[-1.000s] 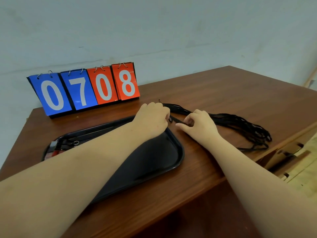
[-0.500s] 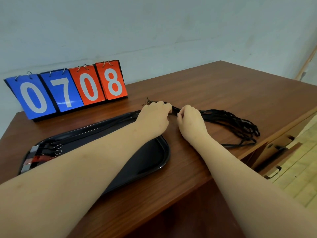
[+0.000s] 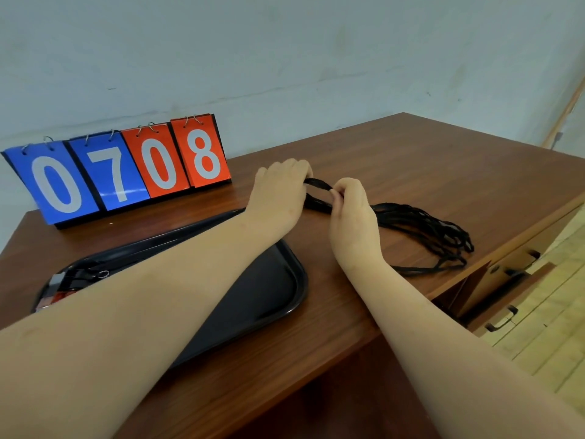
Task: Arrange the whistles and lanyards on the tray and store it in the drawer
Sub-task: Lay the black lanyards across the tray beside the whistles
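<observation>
A bundle of black lanyards [image 3: 424, 229] lies on the brown table, its loops trailing toward the right edge. My left hand [image 3: 278, 194] grips the near end of the bundle, lifted a little off the table. My right hand [image 3: 351, 210] pinches the same strands just to the right of it. A black tray [image 3: 278, 293] sits to the left, partly under my left forearm. At its far left end lie whistles [image 3: 57, 286] with metal rings, partly hidden by my arm.
A flip scoreboard [image 3: 123, 169] reading 0708 stands at the back left of the table [image 3: 411, 160]. A drawer [image 3: 503, 280] with dark handles hangs open below the table's right edge. A wooden pole [image 3: 563, 115] leans on the wall at right.
Both hands have closed on the end of the lanyard bundle and raised it off the table. The view has shifted slightly.
</observation>
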`<state>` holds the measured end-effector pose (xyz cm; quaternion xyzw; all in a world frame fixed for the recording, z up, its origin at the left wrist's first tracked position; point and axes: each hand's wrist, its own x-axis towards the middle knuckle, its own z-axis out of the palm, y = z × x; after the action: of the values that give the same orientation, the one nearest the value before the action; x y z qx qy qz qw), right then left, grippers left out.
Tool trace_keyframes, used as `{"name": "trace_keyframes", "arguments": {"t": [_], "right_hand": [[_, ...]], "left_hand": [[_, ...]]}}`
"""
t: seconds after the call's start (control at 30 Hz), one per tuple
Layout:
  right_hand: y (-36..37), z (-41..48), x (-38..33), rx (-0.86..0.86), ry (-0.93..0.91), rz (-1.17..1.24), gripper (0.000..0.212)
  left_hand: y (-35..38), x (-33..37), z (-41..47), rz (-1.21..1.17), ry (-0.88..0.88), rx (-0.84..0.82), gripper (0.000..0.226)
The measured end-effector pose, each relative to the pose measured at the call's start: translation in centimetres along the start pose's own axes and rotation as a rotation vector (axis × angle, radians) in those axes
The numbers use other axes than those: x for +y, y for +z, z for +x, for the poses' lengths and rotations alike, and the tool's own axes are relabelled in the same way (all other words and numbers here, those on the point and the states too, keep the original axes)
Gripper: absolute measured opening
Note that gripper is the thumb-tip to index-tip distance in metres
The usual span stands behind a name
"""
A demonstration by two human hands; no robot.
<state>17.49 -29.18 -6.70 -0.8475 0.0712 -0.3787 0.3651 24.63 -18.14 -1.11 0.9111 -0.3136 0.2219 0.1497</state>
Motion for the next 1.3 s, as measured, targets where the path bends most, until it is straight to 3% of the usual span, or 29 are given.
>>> {"name": "trace_keyframes", "arguments": {"t": [0.17,0.4,0.53,0.73,1.0,1.17,1.3], "right_hand": [[-0.2,0.0,-0.1,0.018,0.086,0.055,0.012],[-0.4,-0.1,-0.7,-0.048,0.014,-0.082,0.021],[-0.2,-0.6,-1.0,-0.095,-0.176,-0.242,0.022],[-0.5,-1.5,-3.3,-0.066,-0.306,-0.284,0.021],[-0.6,-0.9,-10.8,-0.169,-0.489,-0.353,0.033],[0.5,-1.3,-16.3,-0.195,-0.629,-0.352,0.04],[0.9,-1.9,-19.8,-0.179,-0.697,-0.299,0.035]], "left_hand": [[-3.1,-1.9,0.5,-0.008,0.082,0.069,0.015],[-7.2,-4.5,-1.6,0.002,0.242,-0.141,0.035],[-8.8,-5.7,-3.5,-0.08,0.192,-0.147,0.033],[-11.7,-7.8,-5.6,-0.164,0.079,-0.156,0.025],[-16.0,-10.7,-9.2,-0.051,-0.033,-0.366,0.033],[-18.3,-9.9,-11.8,-0.342,-0.102,-0.326,0.05],[-19.9,-9.6,-13.5,-0.519,-0.141,-0.329,0.057]]}}
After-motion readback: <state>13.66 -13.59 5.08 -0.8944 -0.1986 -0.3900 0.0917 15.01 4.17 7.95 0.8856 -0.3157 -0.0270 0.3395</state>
